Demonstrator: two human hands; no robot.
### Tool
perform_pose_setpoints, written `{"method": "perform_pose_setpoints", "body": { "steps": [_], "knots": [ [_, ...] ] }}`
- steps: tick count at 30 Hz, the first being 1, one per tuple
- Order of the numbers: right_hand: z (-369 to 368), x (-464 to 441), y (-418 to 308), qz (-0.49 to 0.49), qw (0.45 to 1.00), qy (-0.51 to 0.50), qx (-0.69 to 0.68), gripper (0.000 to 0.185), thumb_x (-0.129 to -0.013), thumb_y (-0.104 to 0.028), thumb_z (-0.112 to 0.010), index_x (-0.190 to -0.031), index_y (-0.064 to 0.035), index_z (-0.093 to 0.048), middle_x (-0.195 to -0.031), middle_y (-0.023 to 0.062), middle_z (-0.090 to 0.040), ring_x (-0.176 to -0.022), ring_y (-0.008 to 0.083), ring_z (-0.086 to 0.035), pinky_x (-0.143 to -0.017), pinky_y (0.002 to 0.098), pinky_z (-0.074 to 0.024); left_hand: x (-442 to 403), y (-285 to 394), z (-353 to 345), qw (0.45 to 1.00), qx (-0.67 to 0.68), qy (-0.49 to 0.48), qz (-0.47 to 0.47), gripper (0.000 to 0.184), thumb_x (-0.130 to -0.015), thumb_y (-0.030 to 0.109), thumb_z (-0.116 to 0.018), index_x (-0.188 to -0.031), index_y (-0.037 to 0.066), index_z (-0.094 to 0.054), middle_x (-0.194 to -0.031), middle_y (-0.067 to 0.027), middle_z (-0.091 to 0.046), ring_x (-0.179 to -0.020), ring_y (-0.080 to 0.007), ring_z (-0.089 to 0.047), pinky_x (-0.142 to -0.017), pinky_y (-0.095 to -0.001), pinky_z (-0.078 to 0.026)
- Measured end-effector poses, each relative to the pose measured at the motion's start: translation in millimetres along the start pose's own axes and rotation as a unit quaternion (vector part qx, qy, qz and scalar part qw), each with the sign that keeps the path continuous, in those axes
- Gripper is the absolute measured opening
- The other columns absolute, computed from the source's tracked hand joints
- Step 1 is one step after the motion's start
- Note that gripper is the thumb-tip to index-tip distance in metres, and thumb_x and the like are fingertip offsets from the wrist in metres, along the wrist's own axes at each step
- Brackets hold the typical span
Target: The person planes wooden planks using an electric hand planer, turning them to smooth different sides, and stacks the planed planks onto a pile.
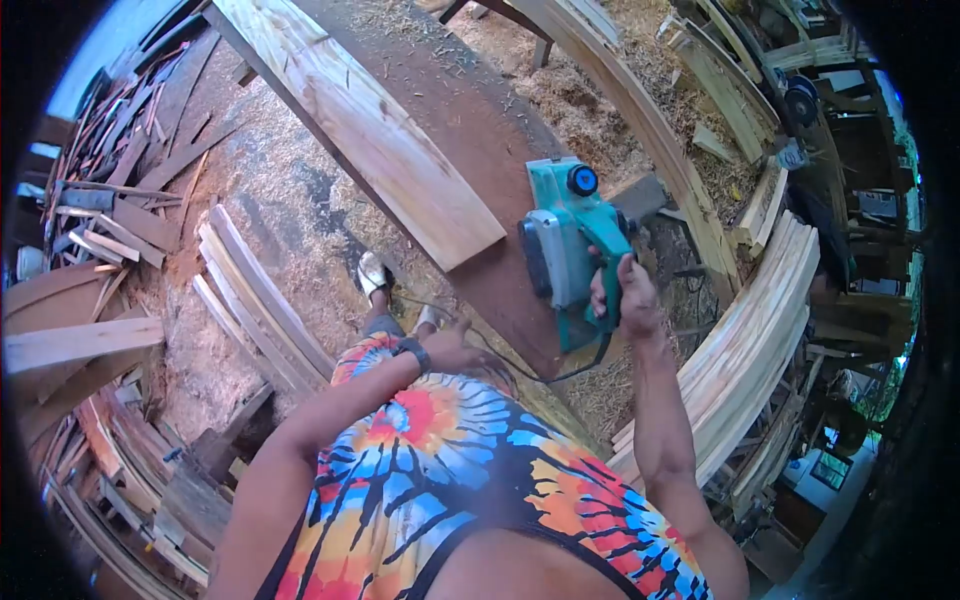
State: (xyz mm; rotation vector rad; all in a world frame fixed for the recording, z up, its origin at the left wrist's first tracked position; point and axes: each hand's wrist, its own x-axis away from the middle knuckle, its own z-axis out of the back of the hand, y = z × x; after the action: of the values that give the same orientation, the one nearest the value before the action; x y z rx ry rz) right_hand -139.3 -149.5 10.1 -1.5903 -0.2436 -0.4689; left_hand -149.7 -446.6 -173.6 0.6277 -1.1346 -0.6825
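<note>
My right hand (636, 296) is wrapped round the handle of a teal electric planer (575, 250), which is over the brown workbench (500, 170). A black cord runs from the planer's rear toward my body. To the planer's left, a pale wooden board (380, 130) lies along the bench, its near end apart from the tool. My left hand (455, 350) is low in front of my shirt, near the cord, with a dark band on the wrist. Its fingers are too unclear to tell whether they hold anything.
Curved planks (745, 350) are stacked at the right, and more curved pieces (260, 290) stand at the left. A long curved beam (640, 110) passes beyond the bench. Scrap wood (130, 220) and shavings cover the ground around my feet.
</note>
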Motion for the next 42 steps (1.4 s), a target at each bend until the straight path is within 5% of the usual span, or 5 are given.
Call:
{"method": "perform_pose_setpoints", "body": {
  "steps": [2,11,27,38,42],
  "knots": [
    [-26,10,-17,-0.004,0.999,0.03,0.022,0.075,-0.096,-0.067,-0.043,-0.124,0.0021,-0.053,-0.068,0.003,-0.052,-0.051,0.0114,-0.049,-0.051,0.0268,-0.0419,-14,-11,-28,0.997,-0.021,0.074,0.008,0.103,-0.082,0.064,-0.064,-0.153,-0.001,-0.027,-0.155,-0.0343,-0.025,-0.135,-0.0498,-0.042,-0.111,-0.052,-0.039],
    [-66,24,-16,-0.017,0.997,-0.074,0.03,0.062,-0.095,-0.063,-0.052,-0.103,-0.0016,-0.056,-0.062,0.0004,-0.054,-0.052,0.0098,-0.052,-0.047,0.0263,-0.0417,-32,7,-36,0.985,-0.13,-0.054,-0.1,0.069,-0.082,0.052,-0.066,-0.129,0.002,-0.055,-0.138,-0.0239,-0.049,-0.126,-0.0406,-0.051,-0.103,-0.0533,-0.044],
    [-122,-68,-33,0.0,0.974,-0.182,0.132,0.076,-0.084,-0.076,-0.053,-0.099,-0.0016,-0.057,-0.06,0.0006,-0.054,-0.051,0.0078,-0.051,-0.046,0.0243,-0.0399,-11,-98,45,0.991,-0.077,0.036,0.108,0.038,-0.084,0.039,-0.062,-0.094,0.004,-0.074,-0.096,-0.0237,-0.072,-0.092,-0.0397,-0.07,-0.081,-0.049,-0.056],
    [-201,-187,-96,0.004,0.963,-0.205,0.174,0.077,-0.08,-0.078,-0.055,-0.096,-0.0025,-0.06,-0.061,-0.0002,-0.055,-0.052,0.0071,-0.052,-0.046,0.0244,-0.0413,19,-145,147,0.971,-0.217,-0.017,-0.1,0.022,-0.084,0.019,-0.056,-0.085,0.007,-0.074,-0.083,-0.0173,-0.072,-0.078,-0.0385,-0.071,-0.071,-0.0471,-0.058],
    [-239,-227,-115,-0.003,0.966,-0.186,0.178,0.079,-0.078,-0.079,-0.056,-0.096,-0.0022,-0.06,-0.061,-0.0005,-0.056,-0.052,0.0067,-0.052,-0.046,0.0242,-0.0411,-4,-214,145,0.978,-0.072,0.071,-0.181,0.016,-0.082,0.019,-0.059,-0.077,0.007,-0.069,-0.081,-0.0151,-0.071,-0.077,-0.0359,-0.071,-0.067,-0.048,-0.056]
  ]
}}
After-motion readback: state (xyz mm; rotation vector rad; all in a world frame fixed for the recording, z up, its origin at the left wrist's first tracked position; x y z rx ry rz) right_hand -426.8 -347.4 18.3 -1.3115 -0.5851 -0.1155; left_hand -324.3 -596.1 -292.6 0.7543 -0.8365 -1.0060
